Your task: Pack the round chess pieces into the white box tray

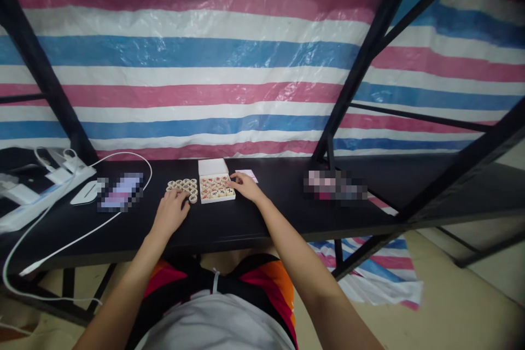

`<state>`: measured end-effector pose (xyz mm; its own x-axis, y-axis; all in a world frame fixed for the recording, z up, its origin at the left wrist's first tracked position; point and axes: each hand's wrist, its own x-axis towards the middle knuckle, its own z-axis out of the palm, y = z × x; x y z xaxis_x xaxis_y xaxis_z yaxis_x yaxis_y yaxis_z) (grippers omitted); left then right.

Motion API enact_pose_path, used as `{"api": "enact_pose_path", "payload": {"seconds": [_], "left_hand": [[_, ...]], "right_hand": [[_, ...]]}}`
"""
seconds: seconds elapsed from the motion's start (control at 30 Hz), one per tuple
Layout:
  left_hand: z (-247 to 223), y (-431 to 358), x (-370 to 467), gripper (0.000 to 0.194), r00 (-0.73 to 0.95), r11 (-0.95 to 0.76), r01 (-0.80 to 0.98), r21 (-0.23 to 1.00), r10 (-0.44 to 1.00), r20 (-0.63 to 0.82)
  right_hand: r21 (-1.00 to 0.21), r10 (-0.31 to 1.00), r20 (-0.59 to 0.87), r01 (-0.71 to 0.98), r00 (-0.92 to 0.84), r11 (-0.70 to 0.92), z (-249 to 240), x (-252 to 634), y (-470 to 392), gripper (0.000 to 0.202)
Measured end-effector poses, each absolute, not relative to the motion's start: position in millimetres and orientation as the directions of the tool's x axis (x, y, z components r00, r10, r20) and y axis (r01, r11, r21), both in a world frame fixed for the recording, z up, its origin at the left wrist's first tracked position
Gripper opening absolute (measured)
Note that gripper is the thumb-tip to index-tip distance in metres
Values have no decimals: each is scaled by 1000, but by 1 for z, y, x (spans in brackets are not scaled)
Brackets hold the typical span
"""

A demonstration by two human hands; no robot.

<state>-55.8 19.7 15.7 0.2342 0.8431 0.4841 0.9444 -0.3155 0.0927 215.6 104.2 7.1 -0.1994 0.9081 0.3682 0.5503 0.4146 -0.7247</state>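
At one white box [219, 199], two hands [171, 210] [246, 186] curl loosely over many discs [193, 198], hold unclear.

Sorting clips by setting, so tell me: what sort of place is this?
Probably a makeshift indoor workstation: a black tabletop within a dark frame, a striped plastic sheet behind it, and what looks like a white power strip.

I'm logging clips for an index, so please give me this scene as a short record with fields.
Left hand: the left hand lies on loose round pieces; grip unclear
Right hand: the right hand is at the right side of the white box, fingertips over its pieces
Box: lid open at the back, round pieces inside, many red-marked
Loose pieces: left of the box, dark-marked
Surface: black table
Backdrop: striped sheet
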Motion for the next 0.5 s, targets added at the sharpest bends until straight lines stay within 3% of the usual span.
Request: {"api": "enact_pose_path", "payload": {"seconds": [0.1,0.27,0.5], "left_hand": [[13,23,-57,33,343,-431,898,89,813,471],[11,28,-59,29,387,-489,861,139,808,444],[13,27,-60,27,366,-470,866,168,827,427]], "right_hand": [[-642,822,502,520,-270,563,15,210,97,28],[-611,747,464,438,-477,659,19,200,86,35],[-630,802,459,497,-381,597,13,198,91,29]]}}
